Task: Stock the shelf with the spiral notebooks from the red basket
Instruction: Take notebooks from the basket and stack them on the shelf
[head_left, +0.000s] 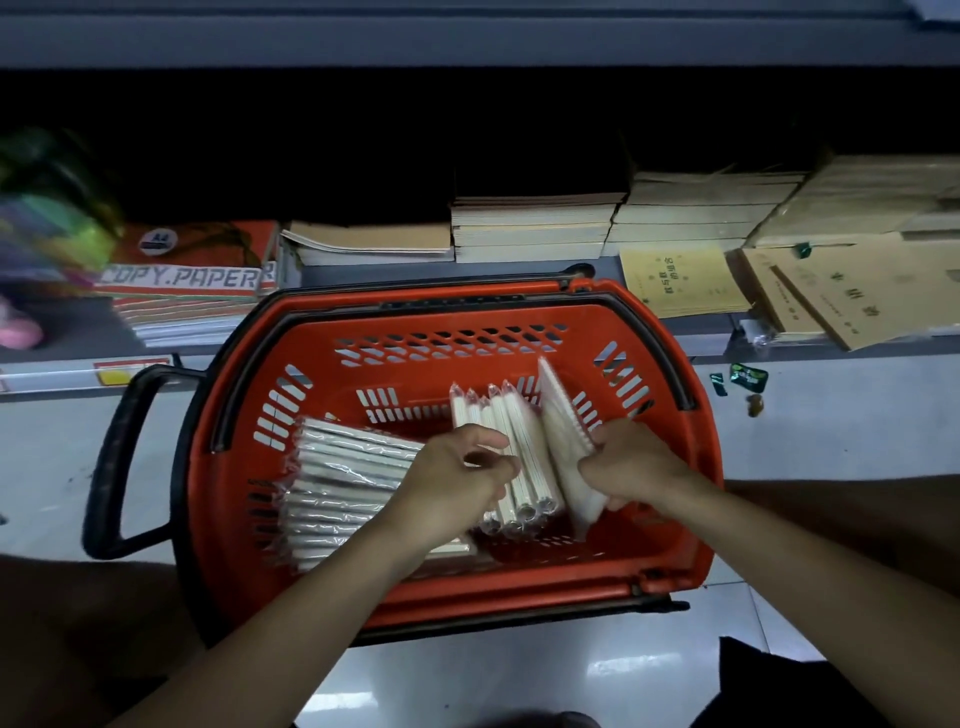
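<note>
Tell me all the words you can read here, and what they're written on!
"COPY.PAPER" on the red and white paper ream on the shelf's left.
Round black "A4" sticker on that ream: likely, but blurry.
Yellow-tan booklet: printed characters, too small to read.
Brown kraft booklet: characters too blurred.
Red and yellow shelf tag: unreadable.

basket (675, 519): red, black handles | notebooks (511, 441): white | copy-paper pack (192, 265), far left: orange-red | booklets (680, 280), far right: tan

Red basket (670, 467) glossy plastic; spiral notebooks (519, 457) in shiny clear wrap; floor (467, 686) glossy tile.
</note>
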